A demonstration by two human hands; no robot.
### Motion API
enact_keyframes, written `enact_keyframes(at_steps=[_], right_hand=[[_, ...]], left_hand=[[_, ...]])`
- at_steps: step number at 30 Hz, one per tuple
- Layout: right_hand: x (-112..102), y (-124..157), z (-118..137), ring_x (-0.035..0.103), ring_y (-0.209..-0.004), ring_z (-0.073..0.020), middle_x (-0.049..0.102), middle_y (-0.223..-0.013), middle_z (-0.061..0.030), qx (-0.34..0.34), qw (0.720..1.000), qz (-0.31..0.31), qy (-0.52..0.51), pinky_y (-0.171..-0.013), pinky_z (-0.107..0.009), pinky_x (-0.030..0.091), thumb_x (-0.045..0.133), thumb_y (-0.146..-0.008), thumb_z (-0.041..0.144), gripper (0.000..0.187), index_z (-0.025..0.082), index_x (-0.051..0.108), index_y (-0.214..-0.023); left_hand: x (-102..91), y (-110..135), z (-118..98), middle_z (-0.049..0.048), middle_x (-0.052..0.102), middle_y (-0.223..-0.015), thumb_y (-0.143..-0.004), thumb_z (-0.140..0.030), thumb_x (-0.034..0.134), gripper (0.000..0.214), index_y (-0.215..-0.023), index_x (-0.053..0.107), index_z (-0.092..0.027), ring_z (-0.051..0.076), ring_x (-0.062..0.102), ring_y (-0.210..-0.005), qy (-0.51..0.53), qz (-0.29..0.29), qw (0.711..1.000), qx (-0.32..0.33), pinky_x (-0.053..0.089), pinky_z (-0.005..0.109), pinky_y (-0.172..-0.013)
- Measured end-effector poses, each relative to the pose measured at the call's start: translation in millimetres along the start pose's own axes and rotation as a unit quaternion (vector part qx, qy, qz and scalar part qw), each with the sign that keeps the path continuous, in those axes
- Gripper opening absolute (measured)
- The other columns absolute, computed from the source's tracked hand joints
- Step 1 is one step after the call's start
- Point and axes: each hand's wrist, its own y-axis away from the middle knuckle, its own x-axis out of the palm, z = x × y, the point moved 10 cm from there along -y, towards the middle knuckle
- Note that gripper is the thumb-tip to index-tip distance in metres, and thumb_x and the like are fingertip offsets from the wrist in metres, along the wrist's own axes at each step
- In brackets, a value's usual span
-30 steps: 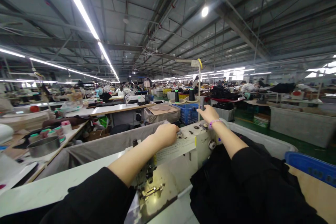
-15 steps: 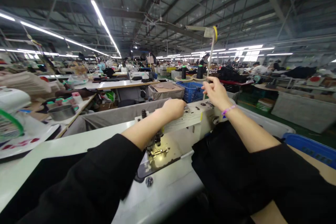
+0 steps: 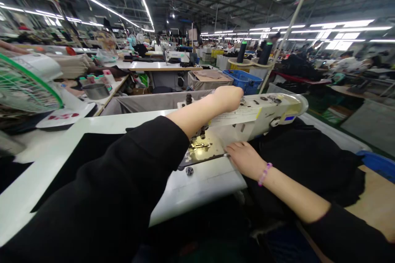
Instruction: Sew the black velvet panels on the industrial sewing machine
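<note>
A white sewing machine (image 3: 265,111) stands on a white table (image 3: 203,185). My left hand (image 3: 228,96) rests on the machine's top arm with its fingers curled; what is under them is hidden. My right hand (image 3: 243,158), a purple bead bracelet on its wrist, lies flat on the machine bed just right of the shiny needle plate (image 3: 200,150), fingers stretched toward it. Black fabric (image 3: 311,160) is heaped to the right of the machine, beside my right forearm. Both my sleeves are black.
Two dark thread cones (image 3: 241,51) stand behind the machine beside a slanted thread-stand pole (image 3: 282,37). A green-rimmed fan (image 3: 24,86) is at the left. A blue crate (image 3: 243,80) and a grey fabric trough (image 3: 148,100) lie beyond. Other workers sit far off.
My right hand has come down from the thread-stand pole to the machine bed by the needle plate. My left hand stays on the machine's top. The view has tilted downward.
</note>
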Motion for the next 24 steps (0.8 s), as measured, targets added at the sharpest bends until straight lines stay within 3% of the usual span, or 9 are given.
enact_keyframes(at_steps=[7, 11, 13, 16, 18, 20, 22, 23, 24], right_hand=[[-3.9, 12.1, -54.2, 0.06, -0.106, -0.0334, 0.069, -0.107, -0.0194, 0.065, 0.996, -0.005, 0.062, -0.106, -0.052, 0.03, 0.063, -0.086, 0.057, 0.053, 0.009, 0.066, -0.11], [-8.0, 23.1, -45.4, 0.057, -0.112, -0.028, 0.068, -0.112, -0.014, 0.109, 0.991, -0.02, 0.075, -0.115, -0.046, 0.022, 0.059, -0.088, 0.061, 0.053, 0.013, 0.065, -0.11], [-20.3, 29.0, -29.4, 0.054, -0.117, -0.0276, 0.065, -0.12, -0.0143, 0.1, 0.991, -0.074, 0.059, -0.116, -0.047, 0.021, 0.061, -0.087, 0.06, 0.051, 0.015, 0.065, -0.11], [-29.3, 52.3, -7.8, 0.058, -0.113, -0.0227, 0.068, -0.119, -0.0082, 0.101, 0.983, -0.136, -0.064, -0.104, -0.037, 0.039, 0.055, -0.092, 0.057, 0.042, 0.02, 0.066, -0.109], [-1.4, 79.5, -1.5, 0.066, -0.098, -0.0203, 0.073, -0.103, -0.0045, 0.147, 0.971, -0.073, -0.172, -0.086, -0.03, 0.049, 0.05, -0.093, 0.058, 0.041, 0.022, 0.069, -0.099], [52.1, 121.5, 3.8, 0.07, -0.084, -0.0216, 0.074, -0.084, -0.0041, 0.216, 0.937, 0.049, -0.268, -0.073, -0.029, 0.051, 0.05, -0.092, 0.059, 0.044, 0.022, 0.072, -0.085], [106.1, 176.1, 6.4, 0.071, -0.084, -0.0277, 0.074, -0.08, -0.0078, 0.305, 0.875, 0.129, -0.352, -0.075, -0.035, 0.052, 0.061, -0.085, 0.058, 0.041, 0.019, 0.073, -0.081], [126.8, 206.0, 2.4, 0.07, -0.087, -0.0311, 0.073, -0.083, -0.01, 0.375, 0.829, 0.12, -0.396, -0.077, -0.039, 0.053, 0.069, -0.08, 0.055, 0.039, 0.017, 0.074, -0.084], [141.7, 229.5, 3.4, 0.07, -0.089, -0.032, 0.073, -0.089, -0.0116, 0.404, 0.811, 0.108, -0.409, -0.077, -0.042, 0.054, 0.071, -0.081, 0.052, 0.039, 0.015, 0.073, -0.092]], left_hand=[[-5.5, -5.9, 3.5, 0.0115, 0.071, -0.118, -0.086, -0.016, 0.047, 0.042, -0.123, 0.067, -0.017, 0.025, 0.064, -0.111, -0.02, -0.009, 1.0, -0.001, 0.049, 0.031, -0.092], [-6.3, -9.9, 7.2, 0.0075, 0.071, -0.119, -0.087, -0.021, 0.042, 0.049, -0.131, 0.061, -0.025, 0.026, 0.067, -0.106, -0.08, 0.008, 0.996, -0.023, 0.05, 0.032, -0.088], [-1.9, -17.7, 13.6, 0.0048, 0.071, -0.12, -0.086, -0.022, 0.037, 0.054, -0.136, 0.056, -0.025, 0.024, 0.067, -0.105, -0.116, 0.016, 0.993, -0.022, 0.048, 0.03, -0.089], [7.6, -34.1, 24.1, -0.0053, 0.076, -0.108, -0.083, -0.033, 0.025, 0.061, -0.137, 0.054, -0.032, 0.024, 0.065, -0.105, -0.101, 0.019, 0.995, -0.005, 0.043, 0.032, -0.092], [13.1, -41.7, 31.2, -0.0083, 0.078, -0.091, -0.079, -0.04, 0.023, 0.065, -0.136, 0.053, -0.037, 0.026, 0.066, -0.1, -0.08, 0.025, 0.996, -0.008, 0.042, 0.034, -0.089], [15.2, -43.8, 32.8, -0.0069, 0.077, -0.079, -0.075, -0.043, 0.025, 0.067, -0.135, 0.053, -0.037, 0.027, 0.066, -0.095, -0.083, 0.034, 0.996, -0.009, 0.04, 0.035, -0.087], [12.3, -41.7, 28.8, -0.0059, 0.077, -0.076, -0.074, -0.041, 0.024, 0.068, -0.135, 0.054, -0.036, 0.026, 0.066, -0.094, -0.1, 0.037, 0.994, -0.004, 0.041, 0.033, -0.085], [9.4, -39.7, 26.2, -0.006, 0.077, -0.078, -0.075, -0.04, 0.023, 0.068, -0.135, 0.054, -0.035, 0.025, 0.066, -0.094, -0.106, 0.036, 0.994, -0.003, 0.042, 0.032, -0.085], [6.6, -37.5, 23.8, -0.0062, 0.078, -0.081, -0.077, -0.039, 0.022, 0.067, -0.136, 0.054, -0.034, 0.025, 0.067, -0.094, -0.111, 0.036, 0.993, -0.004, 0.043, 0.032, -0.084]])
